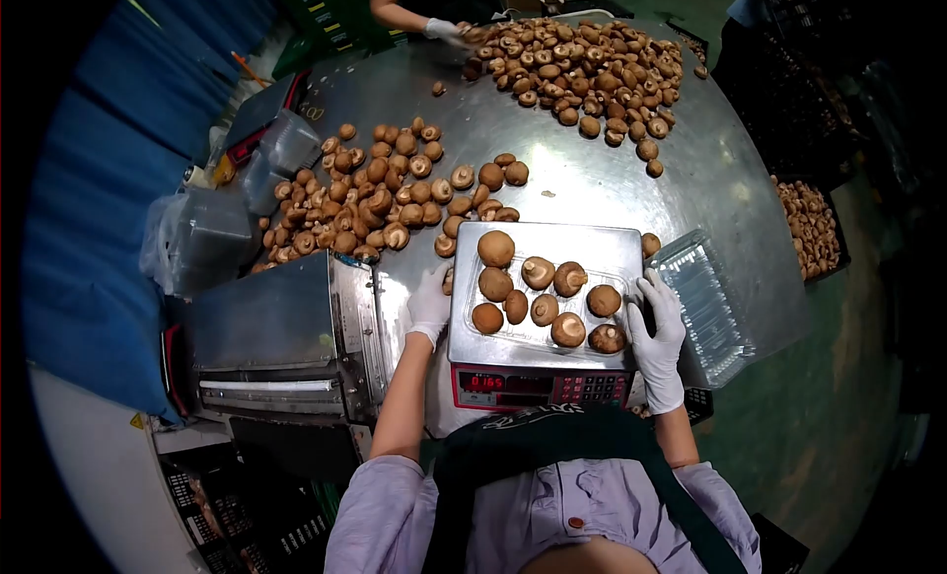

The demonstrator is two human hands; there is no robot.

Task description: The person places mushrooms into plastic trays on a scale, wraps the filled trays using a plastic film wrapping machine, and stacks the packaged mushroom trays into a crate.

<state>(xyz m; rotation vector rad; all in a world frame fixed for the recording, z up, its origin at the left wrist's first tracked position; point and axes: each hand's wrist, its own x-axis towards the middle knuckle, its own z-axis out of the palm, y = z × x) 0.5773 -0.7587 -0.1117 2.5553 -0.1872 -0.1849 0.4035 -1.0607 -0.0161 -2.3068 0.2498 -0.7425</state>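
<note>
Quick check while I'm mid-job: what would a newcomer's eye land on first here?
Probably the big mushroom heap at the far side of the steel table, with a smaller pile nearer, to the left. Next, likely the scale at the near edge, its red digits lit. On it, a clear tray of mushrooms sits between the white-gloved left hand and right hand.

so there's a clear tray (513,329) of mushrooms (538,272) sitting on a scale (546,241), red digits lit up, left gloved hand (429,303) just beside the scale, right gloved hand (658,327) at the tray's other side, big mushroom pile (592,66) further back on the metal table (725,179)
</note>
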